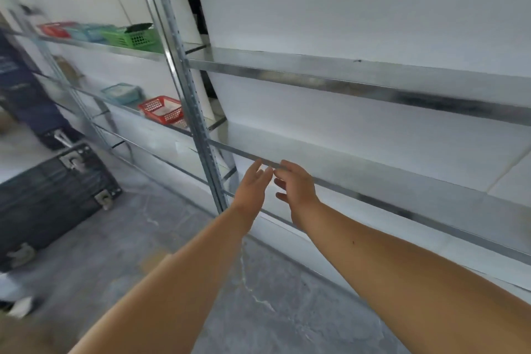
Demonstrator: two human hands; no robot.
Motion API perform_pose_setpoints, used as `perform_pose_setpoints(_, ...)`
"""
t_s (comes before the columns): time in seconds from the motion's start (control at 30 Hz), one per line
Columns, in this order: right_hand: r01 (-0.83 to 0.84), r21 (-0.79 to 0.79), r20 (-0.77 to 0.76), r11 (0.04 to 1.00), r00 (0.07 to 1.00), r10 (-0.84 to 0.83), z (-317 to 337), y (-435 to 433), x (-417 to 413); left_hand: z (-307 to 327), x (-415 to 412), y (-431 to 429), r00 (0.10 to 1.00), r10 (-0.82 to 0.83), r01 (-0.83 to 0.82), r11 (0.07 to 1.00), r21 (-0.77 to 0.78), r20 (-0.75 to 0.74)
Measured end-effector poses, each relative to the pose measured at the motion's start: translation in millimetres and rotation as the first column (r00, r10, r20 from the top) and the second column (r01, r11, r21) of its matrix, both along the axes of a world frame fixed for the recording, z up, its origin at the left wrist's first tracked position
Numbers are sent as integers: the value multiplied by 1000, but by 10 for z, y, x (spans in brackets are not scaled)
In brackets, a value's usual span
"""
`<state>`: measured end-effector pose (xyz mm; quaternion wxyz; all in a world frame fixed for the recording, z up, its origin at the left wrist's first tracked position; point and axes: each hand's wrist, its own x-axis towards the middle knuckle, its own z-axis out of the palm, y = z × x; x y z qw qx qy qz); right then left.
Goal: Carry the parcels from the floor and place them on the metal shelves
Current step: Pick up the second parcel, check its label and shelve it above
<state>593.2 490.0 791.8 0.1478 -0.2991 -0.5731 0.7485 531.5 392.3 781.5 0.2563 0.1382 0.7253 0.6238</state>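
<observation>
The metal shelves (359, 86) run along a white wall, with a perforated steel upright (195, 112) between two bays. Both my arms stretch out in front of the front rail of a lower shelf (373, 198). My left hand (254, 184) is open, fingers straight and pointing up at the rail. My right hand (296, 187) is beside it, open with fingers loosely curled, fingertips almost touching the left hand. Neither hand holds anything. No parcel shows clearly; the picture is blurred.
Plastic baskets stand in the left bay: a green one (135, 37) and a red one (56, 29) on the upper shelf, a red one (162, 109) and a teal one (120, 92) lower. A black case (48, 195) lies on the grey floor (258, 310) at left.
</observation>
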Motion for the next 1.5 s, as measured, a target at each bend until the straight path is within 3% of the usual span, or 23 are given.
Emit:
perform_pose_setpoints(0.53,-382,24,103,924,920,377,-619,-1607,-1194,-561,-686,-1674,897,411,-416,909,-5,163)
perform_pose_setpoints(0.9,-535,-94,124,840,830,543,-897,-2008,-2140,-849,-1395,-2182,726,649,-655,753,-61,227)
perform_pose_setpoints(1.1,-672,-99,159,734,718,678,-1073,-1999,-2558,-1044,-1689,-2202,631,719,-743,668,-39,290)
perform_pose_setpoints(1.5,-726,-140,232,674,638,735,-1459,-2298,-3278,-1391,-2334,-2512,564,759,-775,622,-108,325)
